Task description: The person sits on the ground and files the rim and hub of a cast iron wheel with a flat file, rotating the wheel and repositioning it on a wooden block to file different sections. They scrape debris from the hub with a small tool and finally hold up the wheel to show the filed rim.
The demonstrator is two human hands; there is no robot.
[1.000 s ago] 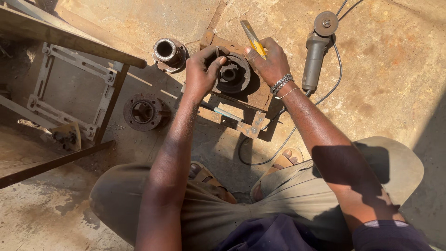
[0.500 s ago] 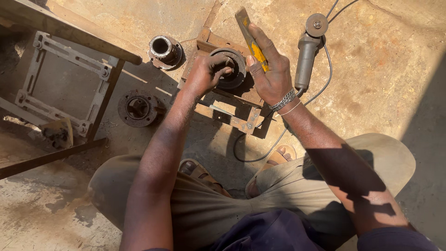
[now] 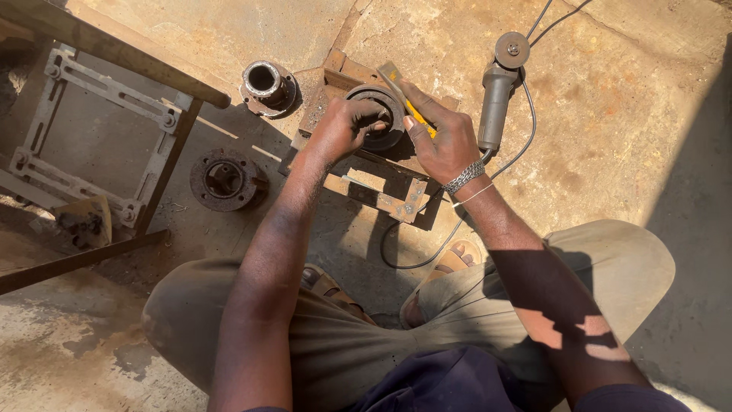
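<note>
On the concrete floor [image 3: 610, 152] before your knees, your left hand [image 3: 343, 126] is closed on the round metal ring [image 3: 379, 114] to steady it on the steel bracket [image 3: 381, 183], while your right hand [image 3: 446, 141] pinches a yellow-handled tool [image 3: 404, 95] above it; the angle grinder [image 3: 497, 88] lies beside.

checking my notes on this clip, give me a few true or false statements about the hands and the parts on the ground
1. The left hand rests on the round metal ring. True.
2. The right hand holds a yellow-handled tool. True.
3. The angle grinder is in the right hand. False: it lies on the concrete floor, beside that hand.
4. The flanged pipe piece sits on the person's lap. False: it stands on the floor, left of the ring.
5. A rusty hub lies on the floor. True.
</note>
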